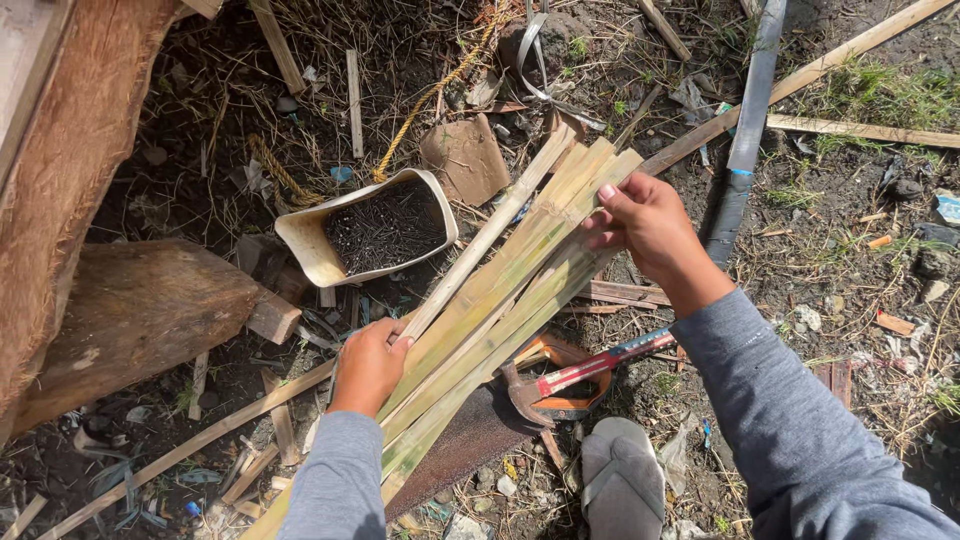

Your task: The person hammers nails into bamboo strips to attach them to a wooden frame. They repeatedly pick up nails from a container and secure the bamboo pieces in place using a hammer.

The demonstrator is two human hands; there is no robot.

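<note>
A bundle of split bamboo slats (500,290) lies slanted from lower left to upper right over the dirt. My left hand (367,365) grips the slats near their lower part. My right hand (643,222) holds the bundle's upper end, thumb on top. Beneath the slats lie a claw hammer (575,375) with a red and blue handle and a rusty saw blade (460,450). A cut white plastic container (318,245) full of dark nails sits just left of the bamboo.
A rough wooden log and block (130,320) fill the left side. My foot in a grey sandal (622,480) stands at the bottom. A dark pipe (745,140), long wood strips (860,130), yellow rope (440,85) and scraps litter the ground.
</note>
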